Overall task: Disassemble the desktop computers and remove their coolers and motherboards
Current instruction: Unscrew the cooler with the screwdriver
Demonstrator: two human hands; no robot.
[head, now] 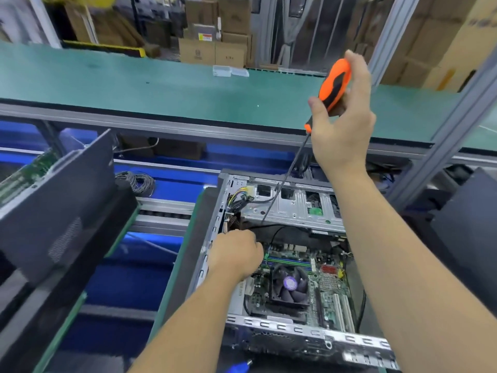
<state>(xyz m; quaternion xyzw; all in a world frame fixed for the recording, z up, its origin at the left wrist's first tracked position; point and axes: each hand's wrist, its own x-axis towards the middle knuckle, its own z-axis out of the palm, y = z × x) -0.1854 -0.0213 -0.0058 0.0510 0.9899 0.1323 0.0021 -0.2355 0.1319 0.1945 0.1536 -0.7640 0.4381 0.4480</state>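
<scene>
Computer case (271, 323) lies open on its side in front of the person, with the motherboard (326, 285) and its fan cooler (289, 285) still seated inside. The right hand (343, 125) grips a screwdriver (332, 88) by its orange handle, held high, the long shaft slanting down toward the metal drive cage (293, 205). The left hand (236, 254) reaches into the upper left corner of the case with fingers curled among the cable bundle (236, 203); whether it pinches a plug cannot be told. The risks look plain: a hard tug could tear a connector off the board, the long shaft could slip and scratch the board or jab the left hand, and the case's sharp sheet-metal edges lie close to that wrist. A second dark case (61, 195) leans at the left.
</scene>
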